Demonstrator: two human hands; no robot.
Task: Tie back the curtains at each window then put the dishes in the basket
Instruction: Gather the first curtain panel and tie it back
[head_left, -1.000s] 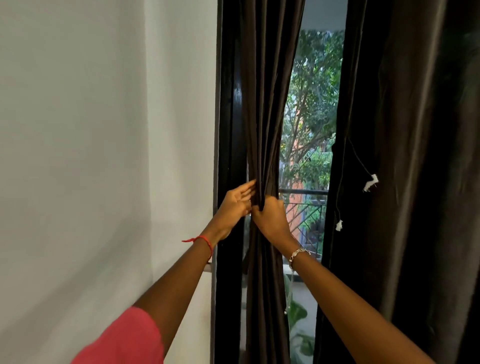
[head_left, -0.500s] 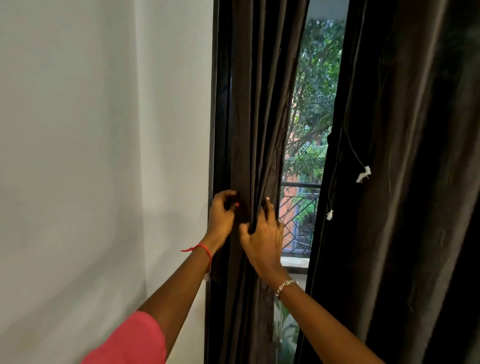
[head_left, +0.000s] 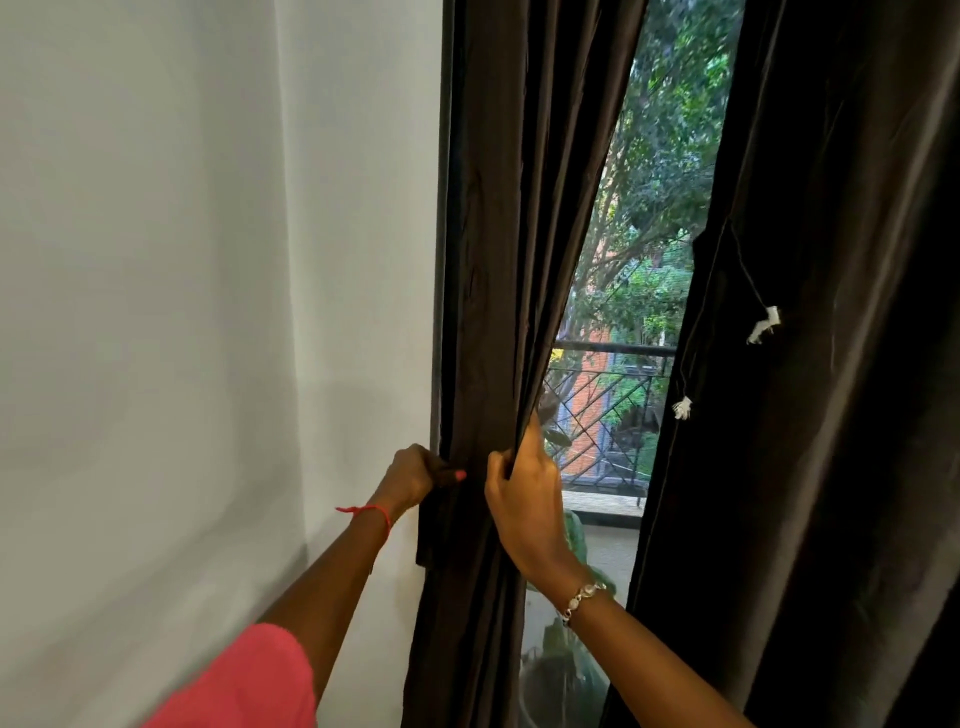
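Curtain is hung long-axis vertical, gathered between both grips; wall-side edge is clutched by left grip; window-side folds are pinched by right grip.

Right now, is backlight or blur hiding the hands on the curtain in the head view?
Head view: no. The left hand and right hand are sharp, gripping the left curtain, whose folds show. Also in the head view, the window gap is bright but not blown out, the foliage is blurred at the top, and the right curtain goes near black low down.
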